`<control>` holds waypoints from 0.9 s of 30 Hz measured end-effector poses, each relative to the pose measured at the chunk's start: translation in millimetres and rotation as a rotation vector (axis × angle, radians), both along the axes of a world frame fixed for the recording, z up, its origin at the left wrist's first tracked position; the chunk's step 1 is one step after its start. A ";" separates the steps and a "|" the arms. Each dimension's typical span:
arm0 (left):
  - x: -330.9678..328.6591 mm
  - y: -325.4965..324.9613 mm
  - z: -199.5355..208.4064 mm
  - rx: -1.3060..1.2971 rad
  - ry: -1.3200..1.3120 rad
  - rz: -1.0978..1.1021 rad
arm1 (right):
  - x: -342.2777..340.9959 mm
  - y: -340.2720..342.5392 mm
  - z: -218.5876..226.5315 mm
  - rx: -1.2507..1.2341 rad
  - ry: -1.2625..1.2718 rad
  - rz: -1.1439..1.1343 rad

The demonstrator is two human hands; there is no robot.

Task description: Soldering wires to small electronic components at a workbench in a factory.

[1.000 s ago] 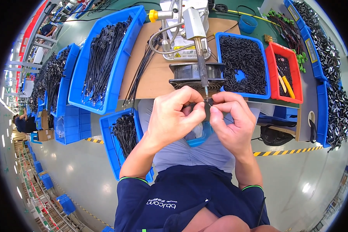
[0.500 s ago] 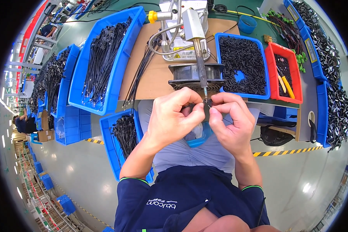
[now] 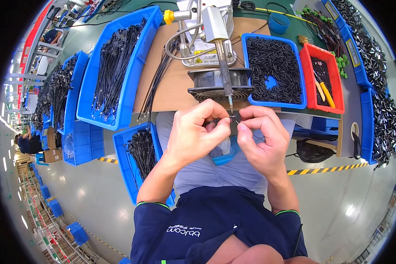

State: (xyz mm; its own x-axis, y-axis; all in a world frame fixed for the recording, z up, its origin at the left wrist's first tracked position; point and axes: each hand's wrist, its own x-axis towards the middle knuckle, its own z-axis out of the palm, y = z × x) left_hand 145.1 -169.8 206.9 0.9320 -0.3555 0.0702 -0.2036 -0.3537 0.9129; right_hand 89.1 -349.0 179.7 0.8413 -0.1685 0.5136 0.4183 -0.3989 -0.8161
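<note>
My left hand (image 3: 199, 134) is closed, thumb and forefinger pinching a thin black cable (image 3: 213, 121). My right hand (image 3: 266, 138) is also closed, its fingertips gripping a small dark piece (image 3: 237, 118) at the cable's end; its kind is too small to make out. Both hands meet just below the tip of a soldering iron (image 3: 226, 79), which points down from a white bench stand (image 3: 207, 56). A slight gap shows between the tip and the pinched part. Behind my hands stands a black fan (image 3: 218, 81).
A blue tray of black cables (image 3: 119, 72) lies left, another blue bin (image 3: 130, 169) below it. To the right are a blue tray of short black tubes (image 3: 275, 66) and a red tray (image 3: 322, 79) holding a yellow-handled tool (image 3: 327, 94). Loose cables (image 3: 160, 79) lie on the brown board.
The view has shifted slightly, so the stand and trays sit a little higher and further left. The pinched part is a bit further from the iron tip; both hands keep their grip.
</note>
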 end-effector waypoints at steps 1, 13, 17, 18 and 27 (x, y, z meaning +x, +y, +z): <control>0.5 0.6 -2.4 -0.021 0.042 -0.004 | -0.2 -0.7 0.1 -0.011 -0.024 0.000; 4.7 10.2 -4.6 -0.342 0.462 -0.154 | -8.5 -8.4 -15.6 0.286 0.240 0.134; 4.0 8.8 -5.0 -0.336 0.448 -0.150 | -4.9 -5.9 -16.6 0.282 0.229 0.135; 3.0 8.7 -5.6 -0.335 0.446 -0.148 | -4.1 -4.9 -17.3 0.318 0.233 0.126; -5.0 8.1 -8.8 -0.045 -0.044 -0.057 | -2.5 -4.1 -24.9 0.335 0.210 0.107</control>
State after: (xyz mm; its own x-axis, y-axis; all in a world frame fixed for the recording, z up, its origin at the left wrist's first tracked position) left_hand 140.1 -161.7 198.1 0.9062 -0.4032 0.1276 -0.2624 -0.2994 0.9174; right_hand 86.6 -353.1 154.8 0.9441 -0.2024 0.2601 0.2532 -0.0600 -0.9656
